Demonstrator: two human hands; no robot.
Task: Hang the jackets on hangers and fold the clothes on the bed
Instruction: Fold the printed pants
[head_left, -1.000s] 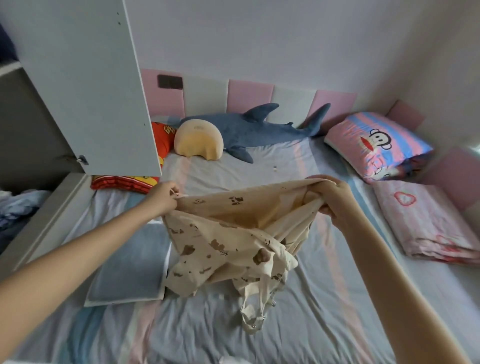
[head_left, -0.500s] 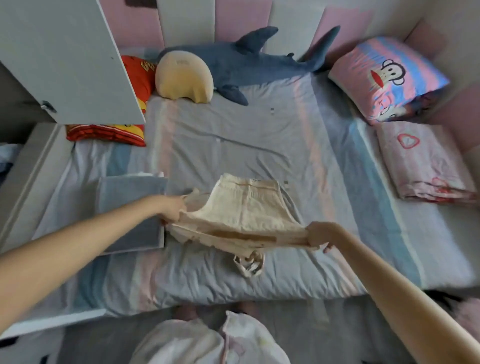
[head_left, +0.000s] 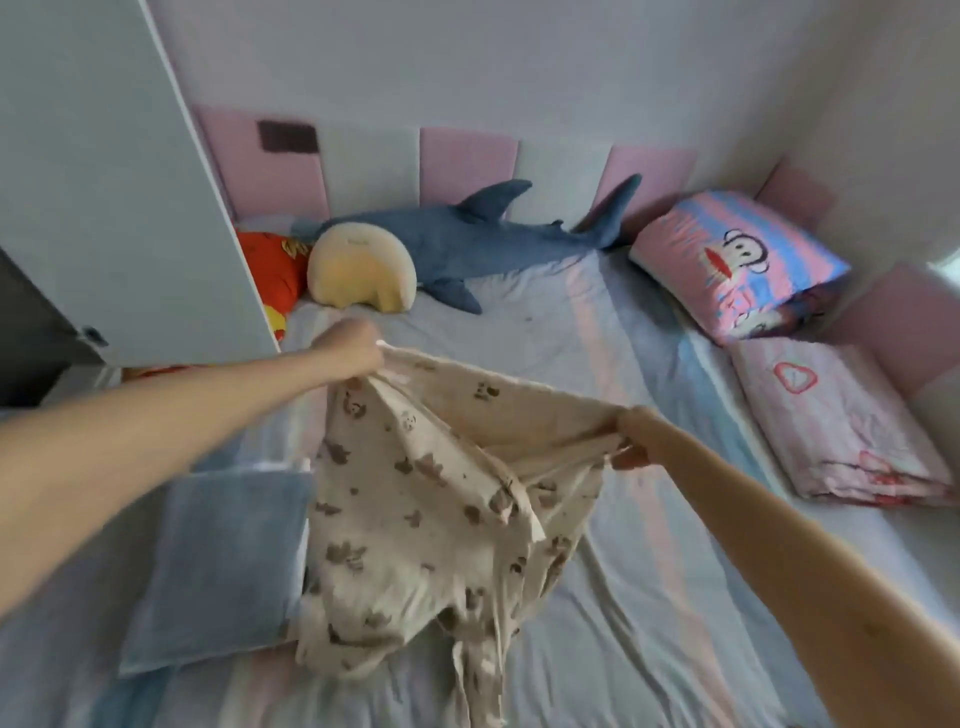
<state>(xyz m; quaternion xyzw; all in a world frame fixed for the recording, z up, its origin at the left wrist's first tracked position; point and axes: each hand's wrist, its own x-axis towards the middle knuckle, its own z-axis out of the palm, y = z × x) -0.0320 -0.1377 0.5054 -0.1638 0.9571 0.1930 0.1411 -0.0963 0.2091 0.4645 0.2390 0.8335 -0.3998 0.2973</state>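
L hand (head_left: 348, 348): fingers curled tight, pinched on one top corner of the cream bear-print garment (head_left: 415, 509); held above the left half of the bed (head_left: 623, 597).
R hand (head_left: 641, 436): clamped on the other top corner, lower than L, over bed centre.
Garment: stretched betw. both hands, top edge taut; the rest hangs down, narrow lower ends rested on the bed nr the near edge.
Folded blue cloth (head_left: 218, 566): laid flat by the left edge, right side partly covered by the garment.
Far edge: shark plush (head_left: 467, 234) laid along it, cream pillow (head_left: 361, 273) in front of its head, orange cushion (head_left: 272, 265) at far-left corner.
Right edge: monkey-print pillow (head_left: 737, 260) at far-right corner; folded pink quilt (head_left: 841, 431) just nearer.
Wardrobe door (head_left: 114, 208): seen open, over the left edge.
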